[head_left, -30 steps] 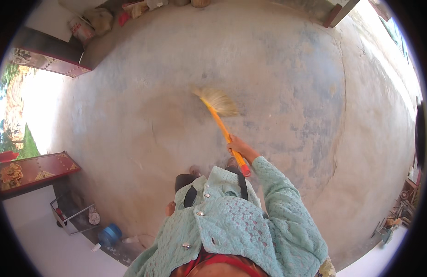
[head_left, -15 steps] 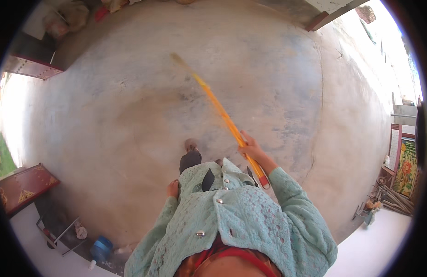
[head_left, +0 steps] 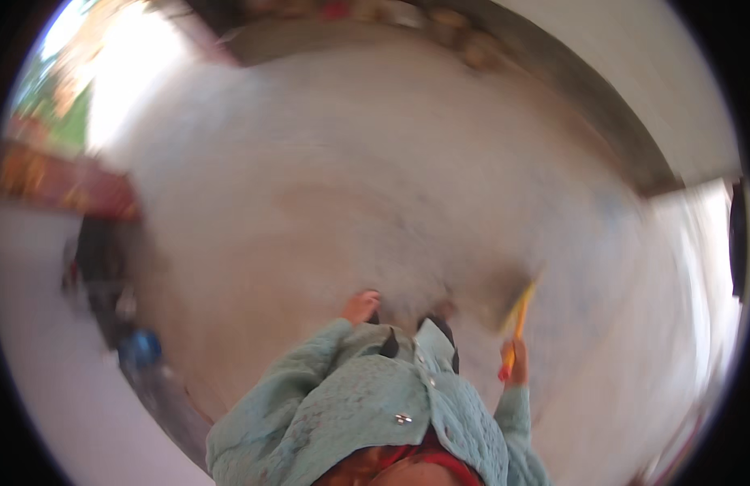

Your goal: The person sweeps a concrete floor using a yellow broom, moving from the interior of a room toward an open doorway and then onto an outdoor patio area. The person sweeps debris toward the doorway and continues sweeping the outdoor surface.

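Observation:
My right hand (head_left: 515, 362) is closed around the yellow handle of a broom (head_left: 520, 318), close to the handle's red end. The broom points away from me on my right side, and its brownish head is smeared by motion over the concrete floor. In front of my body, to the left of the broom, is my left hand (head_left: 363, 306). It is away from the broom, and its fingers are too blurred to read.
The concrete floor (head_left: 310, 162) spreads around me. At the left stand a red-brown piece of furniture (head_left: 75, 180) and a blue water bottle (head_left: 140, 350). Several bundles (head_left: 472, 49) lie along the far wall. Bright openings show at the far left and right.
The view has swung to the right. The broom, which reached far ahead of me, is now drawn in on my right side. My left hand has come up and forward.

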